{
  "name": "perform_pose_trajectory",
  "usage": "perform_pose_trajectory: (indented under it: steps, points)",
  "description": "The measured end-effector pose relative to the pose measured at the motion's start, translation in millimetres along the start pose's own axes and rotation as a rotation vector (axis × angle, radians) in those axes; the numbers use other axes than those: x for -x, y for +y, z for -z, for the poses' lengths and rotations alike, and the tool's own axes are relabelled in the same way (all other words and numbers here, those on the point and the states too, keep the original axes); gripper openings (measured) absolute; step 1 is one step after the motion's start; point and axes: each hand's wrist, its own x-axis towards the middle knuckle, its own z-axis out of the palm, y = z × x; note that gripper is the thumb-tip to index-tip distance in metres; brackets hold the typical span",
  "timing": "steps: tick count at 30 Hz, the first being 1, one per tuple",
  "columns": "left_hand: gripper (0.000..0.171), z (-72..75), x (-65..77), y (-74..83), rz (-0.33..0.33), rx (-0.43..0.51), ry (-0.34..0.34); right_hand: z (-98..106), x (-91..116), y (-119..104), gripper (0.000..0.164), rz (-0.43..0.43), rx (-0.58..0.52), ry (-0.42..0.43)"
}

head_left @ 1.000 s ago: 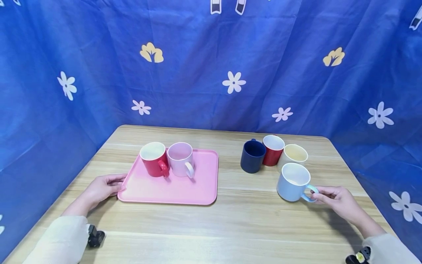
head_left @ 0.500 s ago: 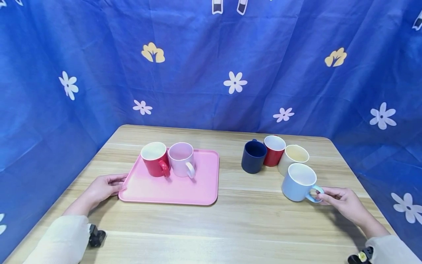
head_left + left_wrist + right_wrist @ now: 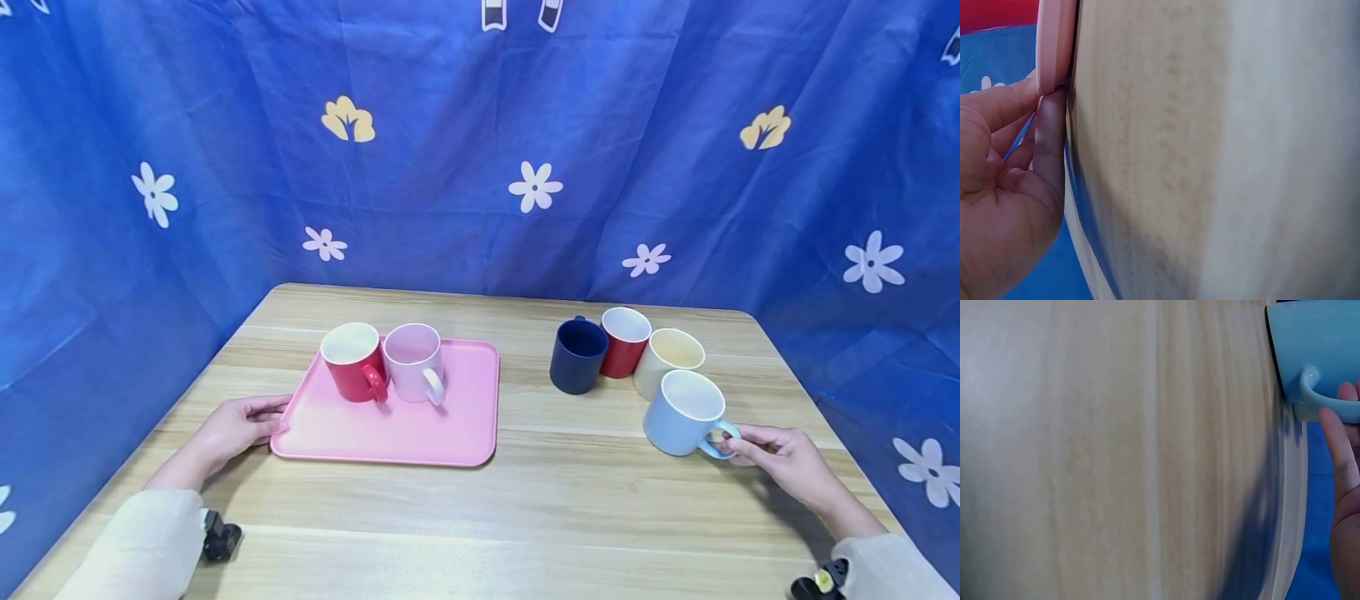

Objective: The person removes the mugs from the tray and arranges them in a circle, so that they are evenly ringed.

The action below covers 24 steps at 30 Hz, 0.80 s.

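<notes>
Left grip [image 3: 228,429] pinches a tray [image 3: 450,433], right grip [image 3: 783,458] clasps a mug [image 3: 670,425] by its handle [image 3: 1309,387], apparently mid-placement, perhaps next needing gentle release.

- Wood-grain table [image 3: 525,533]
- Pink tray [image 3: 390,433] at ten o'clock
- Navy mug [image 3: 576,367], white-lined red mug [image 3: 621,360], cream mug [image 3: 677,350] near two
- Light-blue mug [image 3: 673,423] at three

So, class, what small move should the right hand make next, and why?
Probably let the right hand release the handle: the light blue mug looks upright on the table, just in front of the cream mug, so it shouldn't need holding.
</notes>
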Motion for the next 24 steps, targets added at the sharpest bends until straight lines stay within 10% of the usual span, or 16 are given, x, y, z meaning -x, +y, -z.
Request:
perform_pose_trajectory:
  steps: [12,24]
  points:
    - [0.058,-0.6,0.6,0.3,-0.001,0.013,0.001,0.9,2.7,2.8,0.023,-0.048,0.078,0.023]
    - [0.057,-0.6,0.3,-1.8,0.001,0.022,-0.006,8.4,-0.7,-2.9,0.032,-0.075,-0.079,-0.032]
